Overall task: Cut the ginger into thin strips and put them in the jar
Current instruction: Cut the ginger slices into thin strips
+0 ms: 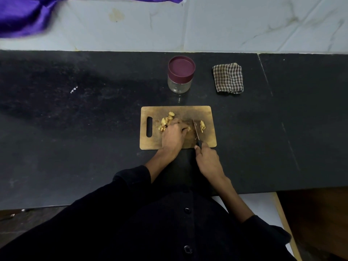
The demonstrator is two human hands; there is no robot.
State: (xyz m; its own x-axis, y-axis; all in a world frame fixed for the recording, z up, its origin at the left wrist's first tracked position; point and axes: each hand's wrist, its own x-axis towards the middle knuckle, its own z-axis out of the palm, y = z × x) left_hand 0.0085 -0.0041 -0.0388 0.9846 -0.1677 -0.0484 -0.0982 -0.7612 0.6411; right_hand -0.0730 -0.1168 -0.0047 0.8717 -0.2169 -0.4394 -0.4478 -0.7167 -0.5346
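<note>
Ginger lies on the wooden cutting board (205, 113), in three lots: a piece under the left hand's fingertips, a heap of uncut chunks (166, 121) at the board's 9 o'clock side, and a few cut strips (202, 126) at its 3 o'clock side just past the blade

Nearest the camera, the person's dark buttoned garment (150, 223) fills the lower frame, both sleeves pushed up the forearms

At the board's 6 o'clock edge the right hand (208, 157) has its fingers curled round the dark handle of the knife (196, 129), thumb up near the handle's front end. Its blade runs toward 12 o'clock across the board, between the held piece and the strips

The left hand (174, 135) rests on the board near its centre, knuckles raised and fingers bent down, fingertips pressing a small ginger piece (188, 128) just beside the blade at its 9 o'clock. How much of that piece lies under the fingers cannot be told

The board sits on a black countertop (75, 129), its handle slot at 9 o'clock

Farther back, at 12 o'clock from the board, a clear glass jar (179, 85) stands upright with its maroon lid (181, 67) on. A folded checked cloth (228, 78) lies at the jar's 3 o'clock, apart from it

Beyond the counter, a pale marbled wall (244, 23), with purple fabric (22, 16) at 10 o'clock
</note>
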